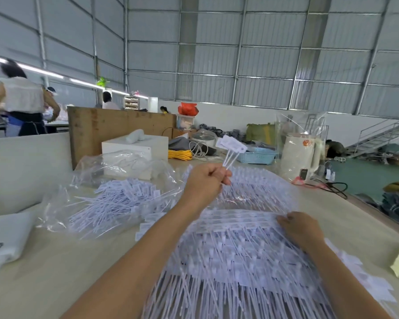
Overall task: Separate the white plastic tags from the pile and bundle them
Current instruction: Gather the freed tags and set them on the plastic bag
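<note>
Grip: left hand [206, 180] pinches a few white tags [230, 145] by their stems — heads fan above the fingers.
Pile: big pile of tags [235, 249] lies below that pinch; right hand [301, 229] rests on it, fingers curled at the strips.
Advice: likely best to align heads before adding more — keep the pinch low.

Pale table [83, 261], heaped white tags [240, 249], clear plastic bag [115, 194], white box [134, 150], white kettle [300, 155]

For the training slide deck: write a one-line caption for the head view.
Left hand holds up a few white plastic tags while the right hand rests on the big pile.
</note>
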Demonstrator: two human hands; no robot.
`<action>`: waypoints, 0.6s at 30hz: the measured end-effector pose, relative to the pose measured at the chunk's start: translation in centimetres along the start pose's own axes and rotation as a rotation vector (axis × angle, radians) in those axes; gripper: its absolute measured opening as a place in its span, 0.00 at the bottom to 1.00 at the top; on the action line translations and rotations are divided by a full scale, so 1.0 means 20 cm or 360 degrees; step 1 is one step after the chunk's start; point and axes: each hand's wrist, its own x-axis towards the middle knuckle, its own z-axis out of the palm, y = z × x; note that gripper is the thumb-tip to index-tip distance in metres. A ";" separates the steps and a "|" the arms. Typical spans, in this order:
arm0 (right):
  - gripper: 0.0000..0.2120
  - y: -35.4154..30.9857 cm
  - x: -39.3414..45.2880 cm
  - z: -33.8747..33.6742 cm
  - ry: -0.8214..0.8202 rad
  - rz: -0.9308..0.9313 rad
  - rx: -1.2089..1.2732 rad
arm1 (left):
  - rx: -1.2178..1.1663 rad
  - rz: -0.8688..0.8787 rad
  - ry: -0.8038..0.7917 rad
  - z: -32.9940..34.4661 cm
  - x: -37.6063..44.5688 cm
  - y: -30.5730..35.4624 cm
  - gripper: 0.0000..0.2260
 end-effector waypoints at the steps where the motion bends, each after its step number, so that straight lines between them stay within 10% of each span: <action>1: 0.21 0.00 0.01 0.01 0.0019 -0.0036 -0.0085 | -0.0024 0.0039 0.0165 -0.06 0.02 0.01 0.14; 7: 0.21 0.01 0.06 0.05 0.0014 -0.0052 -0.0105 | 0.0168 -0.0152 0.0948 -0.59 0.07 -0.18 0.11; 18: 0.21 0.02 0.08 0.06 0.0151 -0.0088 -0.0214 | 0.1454 -0.0744 0.0667 -0.95 0.17 -0.47 0.11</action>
